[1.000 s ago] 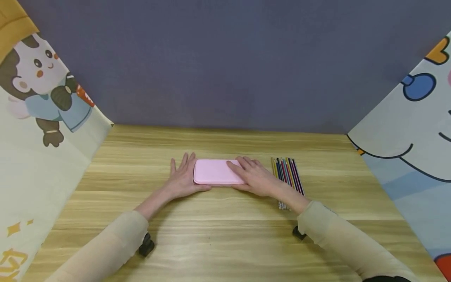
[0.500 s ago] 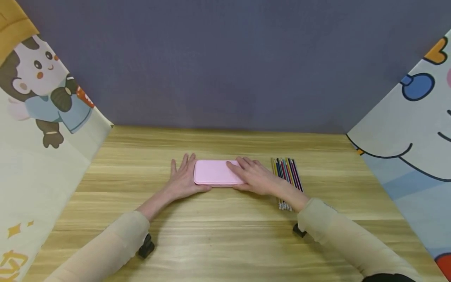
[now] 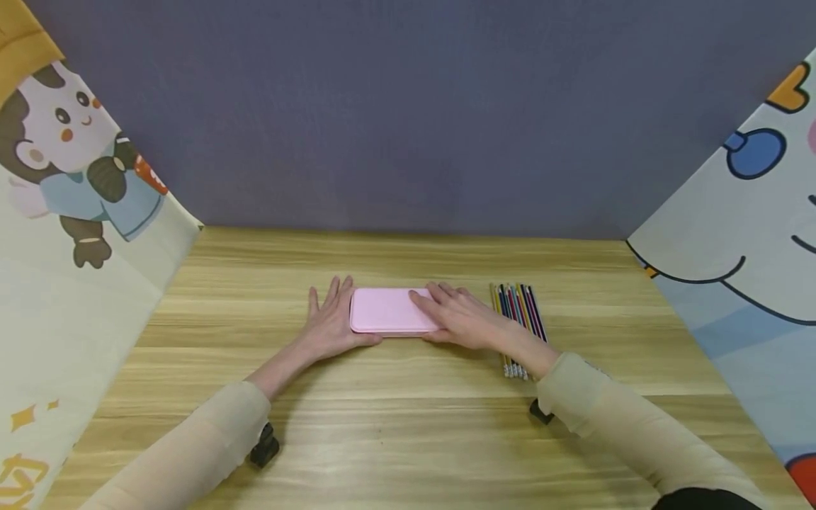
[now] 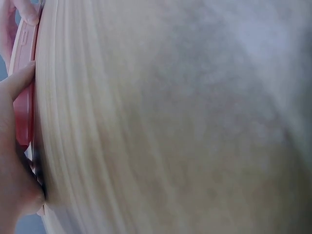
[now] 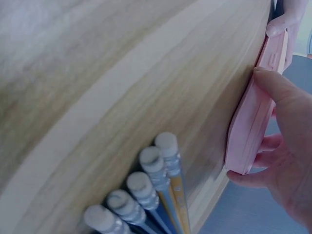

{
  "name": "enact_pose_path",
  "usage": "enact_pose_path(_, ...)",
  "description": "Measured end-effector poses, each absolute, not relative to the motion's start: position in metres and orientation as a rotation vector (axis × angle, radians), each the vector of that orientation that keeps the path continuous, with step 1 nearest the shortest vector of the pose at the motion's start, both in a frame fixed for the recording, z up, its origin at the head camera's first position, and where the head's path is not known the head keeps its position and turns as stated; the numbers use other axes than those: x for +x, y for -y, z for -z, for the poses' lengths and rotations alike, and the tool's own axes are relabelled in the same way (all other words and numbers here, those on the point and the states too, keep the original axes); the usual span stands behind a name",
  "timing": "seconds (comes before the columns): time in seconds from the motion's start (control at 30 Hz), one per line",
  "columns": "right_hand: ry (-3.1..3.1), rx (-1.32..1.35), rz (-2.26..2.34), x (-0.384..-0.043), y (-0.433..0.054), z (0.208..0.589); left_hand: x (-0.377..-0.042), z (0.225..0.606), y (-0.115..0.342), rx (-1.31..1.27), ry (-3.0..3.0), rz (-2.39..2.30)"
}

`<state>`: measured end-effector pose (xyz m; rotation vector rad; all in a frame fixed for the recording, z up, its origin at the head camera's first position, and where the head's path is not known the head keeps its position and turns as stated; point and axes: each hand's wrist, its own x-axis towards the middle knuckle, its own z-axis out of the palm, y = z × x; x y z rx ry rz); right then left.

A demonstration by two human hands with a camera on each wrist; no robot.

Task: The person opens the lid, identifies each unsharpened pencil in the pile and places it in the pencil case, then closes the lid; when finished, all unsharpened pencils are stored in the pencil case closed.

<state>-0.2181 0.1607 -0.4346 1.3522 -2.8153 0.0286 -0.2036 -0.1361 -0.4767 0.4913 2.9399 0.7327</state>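
Note:
A closed pink pencil case (image 3: 387,310) lies lengthwise on the wooden table. My left hand (image 3: 328,327) rests against its left end, fingers straight and spread, with the thumb along the front side. At the other end my right hand (image 3: 464,319) grips the case, its thumb at the front and fingers over the top and far side. In the right wrist view, the pink case (image 5: 247,131) sits between that thumb and the fingers. The left wrist view shows only part of the case front (image 4: 24,114), with a small raised catch.
Several coloured pencils (image 3: 519,312) with eraser ends lie side by side right of the case, partly under my right forearm. A grey-blue panel (image 3: 408,127) stands behind the table (image 3: 382,439). Printed cartoon panels flank it.

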Motion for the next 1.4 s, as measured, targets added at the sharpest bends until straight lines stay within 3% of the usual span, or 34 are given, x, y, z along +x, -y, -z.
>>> enact_pose_path(1.13, 2.931, 1.458, 0.047, -0.224, -0.160, 0.418, -0.204, 0.472, 0.136, 0.467, -2.915, -0.735)
enact_pose_path(1.4, 2.881, 1.362, 0.138, -0.221, -0.156, 0.429, -0.204, 0.470, 0.136, 0.449, -2.883, -0.735)
